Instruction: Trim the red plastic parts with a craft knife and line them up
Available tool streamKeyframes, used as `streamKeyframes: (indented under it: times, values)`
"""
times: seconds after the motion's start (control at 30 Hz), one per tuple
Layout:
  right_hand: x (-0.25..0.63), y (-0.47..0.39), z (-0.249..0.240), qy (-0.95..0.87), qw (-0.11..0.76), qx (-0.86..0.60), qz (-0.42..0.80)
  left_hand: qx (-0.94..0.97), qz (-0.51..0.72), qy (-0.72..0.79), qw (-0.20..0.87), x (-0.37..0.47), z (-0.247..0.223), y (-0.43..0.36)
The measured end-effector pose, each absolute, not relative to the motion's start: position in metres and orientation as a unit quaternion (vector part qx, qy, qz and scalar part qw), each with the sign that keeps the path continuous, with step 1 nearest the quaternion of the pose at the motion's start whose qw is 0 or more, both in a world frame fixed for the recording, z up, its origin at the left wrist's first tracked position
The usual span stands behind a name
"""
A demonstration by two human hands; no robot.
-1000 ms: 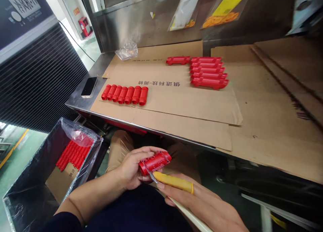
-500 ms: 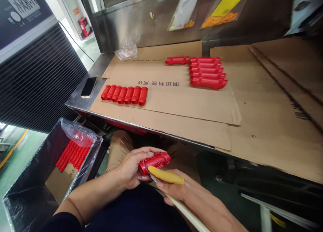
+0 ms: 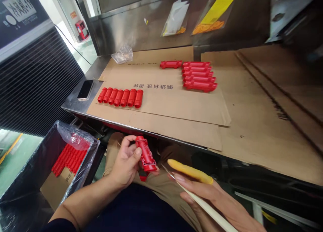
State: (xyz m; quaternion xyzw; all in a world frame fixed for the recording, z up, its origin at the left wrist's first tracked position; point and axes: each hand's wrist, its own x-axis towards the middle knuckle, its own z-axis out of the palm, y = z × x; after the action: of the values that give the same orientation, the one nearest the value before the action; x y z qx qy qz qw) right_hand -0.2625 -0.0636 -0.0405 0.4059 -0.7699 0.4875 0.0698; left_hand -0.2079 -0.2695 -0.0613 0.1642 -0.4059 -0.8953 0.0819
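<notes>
Above my lap, my left hand (image 3: 129,160) grips a red plastic tubular part (image 3: 145,154) between thumb and fingers, with its outlined, cut-edged side facing up. My right hand (image 3: 194,183) is closed around a deburring knife (image 3: 202,203) with a long pale handle and a thin pointed metal blade. A yellow finger cot (image 3: 189,171) covers its index finger. The blade tip points at the red part, a short gap away from it. Below the held part, a small red piece (image 3: 143,176) shows, partly hidden.
Several red tubes (image 3: 120,97) stand in a row on the cardboard (image 3: 161,104), with more red parts (image 3: 199,77) stacked behind. A phone (image 3: 85,90) and a clear bag (image 3: 122,54) lie on the bench. A plastic-lined bin (image 3: 30,159) holding red parts (image 3: 69,158) sits at left.
My left hand has turned the red part from lying sideways to nearly upright. My right hand has drawn the knife away to the right, off the part. The view has shifted slightly.
</notes>
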Motion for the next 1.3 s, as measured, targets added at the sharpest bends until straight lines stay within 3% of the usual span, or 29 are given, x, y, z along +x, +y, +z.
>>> streamKeyframes:
  times: [0.1,0.2,0.77,1.3]
  values:
    - [-0.259,-0.071,-0.042,-0.766,0.103,0.435,0.462,0.149,-0.849,-0.468,0.193,-0.204,-0.063,-0.266]
    - [-0.257,-0.075,-0.046,-0.756,0.114,0.443,0.467,0.125,-0.828,-0.498,0.227,-0.2,-0.064,-0.264]
    - [-0.251,-0.074,-0.052,-0.753,0.067,0.395,0.522,0.138,-0.816,-0.521,0.21,-0.196,-0.061,-0.258]
    - [-0.251,-0.077,-0.047,-0.769,0.055,0.405,0.492,0.136,-0.806,-0.524,0.239,-0.193,-0.062,-0.26]
